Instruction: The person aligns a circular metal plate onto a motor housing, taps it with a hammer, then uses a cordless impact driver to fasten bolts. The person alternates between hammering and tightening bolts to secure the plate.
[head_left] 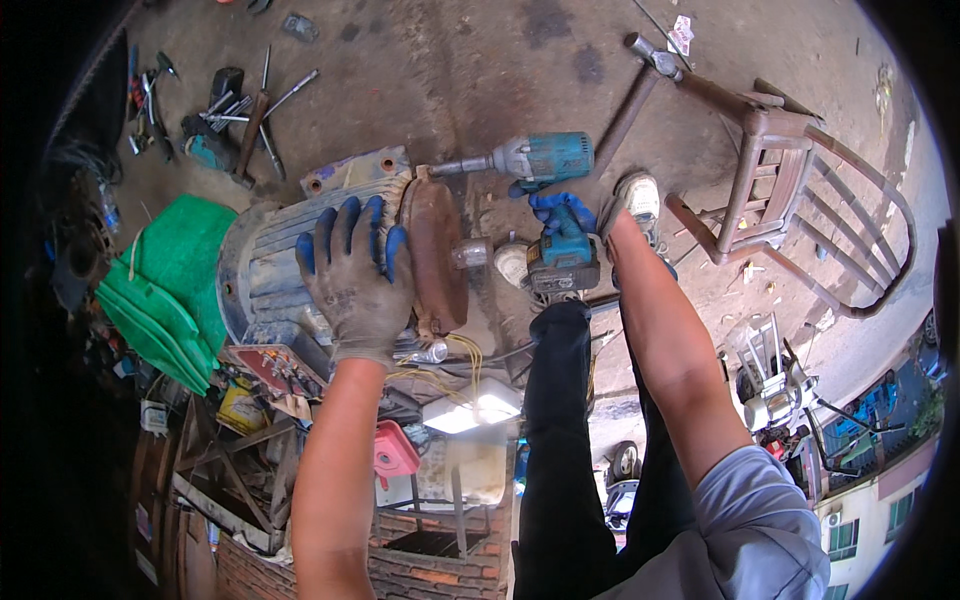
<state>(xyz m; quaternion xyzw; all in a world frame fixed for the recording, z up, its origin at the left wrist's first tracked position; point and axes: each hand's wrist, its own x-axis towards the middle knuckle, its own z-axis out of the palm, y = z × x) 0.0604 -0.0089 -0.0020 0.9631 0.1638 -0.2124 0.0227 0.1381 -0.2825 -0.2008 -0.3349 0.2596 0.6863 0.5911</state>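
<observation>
My left hand (362,290), in a grey work glove with blue fingertips, lies with its fingers spread on a large ribbed electric motor (275,255). The motor rests on its side. At its right end is a rusty round end cover (437,260) with a short metal shaft (472,252) sticking out. My right hand (562,207), in a blue glove, is wrapped round the grip of a teal cordless impact wrench (545,158). The wrench points left, and its long socket (462,166) reaches the upper edge of the end cover. The socket's tip is partly hidden there.
A green sheet (165,290) lies against the motor's left end. Beyond it are scattered hand tools (250,130) on the concrete floor. A brown chair (775,190) lies at the right, with a hammer (655,58) by its legs. Yellow wires (465,350) hang below the end cover.
</observation>
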